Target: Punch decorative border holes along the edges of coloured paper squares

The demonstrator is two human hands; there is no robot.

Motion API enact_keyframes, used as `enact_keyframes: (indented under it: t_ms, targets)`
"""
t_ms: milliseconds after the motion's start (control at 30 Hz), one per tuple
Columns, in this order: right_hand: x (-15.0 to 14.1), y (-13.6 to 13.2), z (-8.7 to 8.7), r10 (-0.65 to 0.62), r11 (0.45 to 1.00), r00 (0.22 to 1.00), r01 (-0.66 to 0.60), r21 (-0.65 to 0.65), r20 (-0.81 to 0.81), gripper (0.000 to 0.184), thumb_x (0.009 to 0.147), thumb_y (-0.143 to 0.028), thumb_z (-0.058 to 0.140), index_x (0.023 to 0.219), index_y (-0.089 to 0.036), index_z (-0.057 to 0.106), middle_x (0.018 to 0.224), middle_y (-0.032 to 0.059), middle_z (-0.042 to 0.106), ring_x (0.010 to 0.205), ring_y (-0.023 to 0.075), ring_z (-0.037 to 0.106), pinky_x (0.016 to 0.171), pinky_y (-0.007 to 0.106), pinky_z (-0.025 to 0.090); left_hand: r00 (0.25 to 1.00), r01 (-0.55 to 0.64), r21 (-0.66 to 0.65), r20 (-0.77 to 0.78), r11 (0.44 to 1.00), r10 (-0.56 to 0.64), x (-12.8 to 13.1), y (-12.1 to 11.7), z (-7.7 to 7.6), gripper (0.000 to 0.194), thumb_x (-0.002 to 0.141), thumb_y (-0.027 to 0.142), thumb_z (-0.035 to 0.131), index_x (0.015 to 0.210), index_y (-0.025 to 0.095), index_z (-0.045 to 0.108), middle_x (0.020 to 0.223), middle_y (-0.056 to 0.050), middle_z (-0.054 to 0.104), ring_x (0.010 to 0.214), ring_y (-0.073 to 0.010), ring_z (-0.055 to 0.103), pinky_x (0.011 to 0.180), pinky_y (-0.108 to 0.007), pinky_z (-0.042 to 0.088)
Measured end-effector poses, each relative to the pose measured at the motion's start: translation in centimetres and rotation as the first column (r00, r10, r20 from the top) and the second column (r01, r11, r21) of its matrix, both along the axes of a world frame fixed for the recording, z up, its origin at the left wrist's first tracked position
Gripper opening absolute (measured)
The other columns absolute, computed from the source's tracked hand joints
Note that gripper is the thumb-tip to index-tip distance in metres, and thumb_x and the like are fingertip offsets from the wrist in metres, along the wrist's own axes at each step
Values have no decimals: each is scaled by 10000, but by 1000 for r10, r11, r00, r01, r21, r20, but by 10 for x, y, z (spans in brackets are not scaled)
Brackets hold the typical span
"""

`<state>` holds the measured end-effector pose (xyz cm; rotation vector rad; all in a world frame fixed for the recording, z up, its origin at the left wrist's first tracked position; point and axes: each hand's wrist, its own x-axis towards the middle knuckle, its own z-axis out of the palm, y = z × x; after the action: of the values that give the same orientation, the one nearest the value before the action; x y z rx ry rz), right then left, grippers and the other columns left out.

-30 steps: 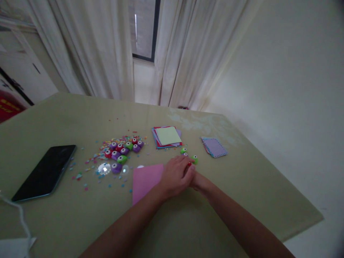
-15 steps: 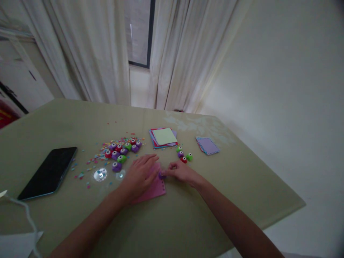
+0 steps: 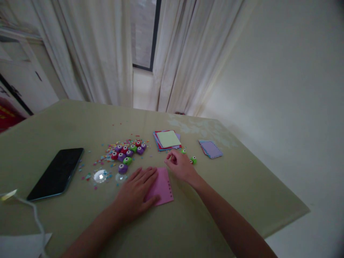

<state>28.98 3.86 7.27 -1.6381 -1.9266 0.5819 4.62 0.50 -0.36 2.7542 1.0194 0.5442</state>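
Note:
My left hand [image 3: 138, 191] lies flat on a pink sheet of paper [image 3: 164, 186], fingers stretched, pressing it to the table. A row of small punched holes runs down the sheet's right edge. My right hand [image 3: 181, 165] is raised just beyond the sheet's upper right corner, its fingers curled together in a pinch. What they hold, if anything, is hidden. Close beside it are small green craft punches with eye-like tops [image 3: 193, 160], partly covered by the hand. More purple, red and green punches [image 3: 123, 168] are clustered beyond my left hand.
Paper confetti [image 3: 106, 156] is scattered around the punches, near two clear round discs [image 3: 100, 176]. A stack of coloured paper [image 3: 168, 139] lies at the back, with hole-edged purple sheets [image 3: 211, 148] to its right. A black tablet [image 3: 56, 173] and a white cable [image 3: 37, 218] are at left.
My right hand has come away from the sheet's right edge, where it pinched a purple punch, and moved up toward the small group of punches. My left hand has shifted, uncovering more of the sheet.

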Motion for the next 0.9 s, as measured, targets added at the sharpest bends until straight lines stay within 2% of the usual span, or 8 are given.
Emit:
enact_keyframes:
  t_ms: [67, 133, 200, 267, 400, 567, 700, 900]
  targets:
    - [-19, 15, -4, 53, 998, 999, -53, 27, 8, 170, 932, -154, 707, 1098, -182, 728, 878, 10, 726, 754, 161, 642, 753, 282, 484, 1000, 25, 3, -1, 1000, -25, -1, -1, 2, 736, 1044, 608, 569, 1641, 186, 482, 1675, -123, 516, 1515, -326, 528, 1337, -565, 255]
    - [-39, 34, -9, 110, 992, 994, -111, 63, 22, 364, 937, -105, 681, 1290, -191, 714, 1197, 78, 754, 1013, 189, 699, 933, 308, 522, 999, 31, 3, 12, 1000, -31, -1, -3, 5, 714, 1034, 593, 590, 1622, 197, 511, 1659, -121, 539, 1509, -323, 536, 1346, -564, 237]
    - [-56, 52, -13, 184, 976, 980, -191, 99, 75, 493, 967, -76, 625, 1441, -211, 656, 1474, 107, 656, 1301, 207, 634, 1119, 331, 474, 999, 30, -5, 26, 1000, -30, -1, -4, 8, 687, 1021, 568, 617, 1603, 210, 538, 1643, -119, 561, 1500, -326, 547, 1341, -571, 255]
    - [-68, 65, -16, 243, 960, 954, -263, 99, 174, 505, 1012, -91, 580, 1494, -233, 632, 1591, 97, 580, 1415, 211, 573, 1194, 340, 433, 999, 28, -15, 34, 1000, -27, -2, -5, 11, 672, 1007, 547, 646, 1587, 220, 555, 1633, -119, 573, 1484, -334, 563, 1328, -593, 284]
    - [-65, 66, -20, 208, 969, 935, -237, 71, 287, 365, 1066, -166, 570, 1397, -233, 707, 1443, 95, 694, 1299, 239, 655, 1117, 346, 498, 999, 31, -22, 26, 999, -30, -4, -6, 11, 673, 995, 516, 675, 1588, 226, 545, 1643, -115, 561, 1476, -339, 570, 1304, -614, 331]
    - [-16, 17, -26, 68, 993, 954, -92, 69, 291, 239, 1071, -200, 597, 1245, -201, 761, 1234, 126, 747, 1128, 278, 710, 989, 386, 548, 1000, 1, 56, 23, 998, -2, -7, -7, 4, 722, 1005, 537, 671, 1624, 210, 495, 1647, -114, 556, 1467, -332, 581, 1310, -581, 332]
    - [26, -26, -36, -16, 996, 996, 7, 93, 93, 119, 997, -248, 746, 1098, -197, 781, 1071, 95, 754, 958, 248, 713, 879, 370, 576, 998, -65, 101, 28, 993, 62, -6, -10, 0, 741, 1023, 540, 650, 1657, 218, 442, 1664, -109, 535, 1460, -328, 587, 1288, -543, 375]
    - [38, -36, -37, 129, 991, 977, -119, 66, -171, 225, 979, -166, 703, 1173, -226, 800, 1191, 89, 768, 1055, 220, 719, 910, 341, 583, 993, -115, 93, 12, 989, 114, -6, -14, 0, 783, 1038, 557, 620, 1717, 294, 333, 1682, -70, 516, 1450, -329, 600, 1191, -502, 499]
